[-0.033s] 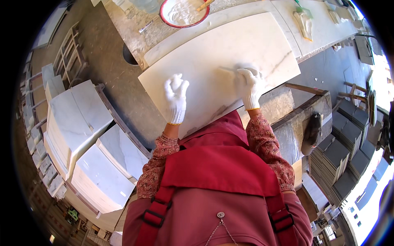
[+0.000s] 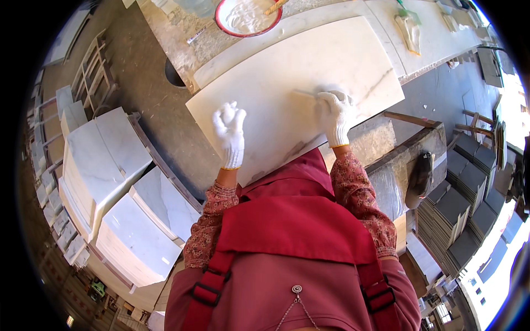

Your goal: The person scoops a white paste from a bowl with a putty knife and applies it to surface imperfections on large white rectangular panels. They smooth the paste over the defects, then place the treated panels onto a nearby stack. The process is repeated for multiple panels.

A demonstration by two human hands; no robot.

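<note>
A pale marble slab (image 2: 276,71) with grey veins lies across the worktable in front of me, its near edge close to my apron. My left hand (image 2: 229,129), in a white knit glove, is over the slab's left part with its fingers curled in. Whether anything is inside those fingers I cannot make out. My right hand (image 2: 335,116), gloved the same way, rests on the right part of the slab with fingers bent and closed. A thin grey streak shows by its fingertips; I cannot tell whether it is a tool or a shadow.
A red-rimmed bowl (image 2: 223,25) of white paste, with a stick in it, stands beyond the slab. A pale glove (image 2: 411,36) lies at the far right. Stacked marble slabs (image 2: 102,149) stand to my left. Grey tiles (image 2: 461,193) and a dark shoe-like object (image 2: 420,179) are right.
My left hand has shifted slightly left across the slab. My right hand is almost where it was, and the slab has not moved.
</note>
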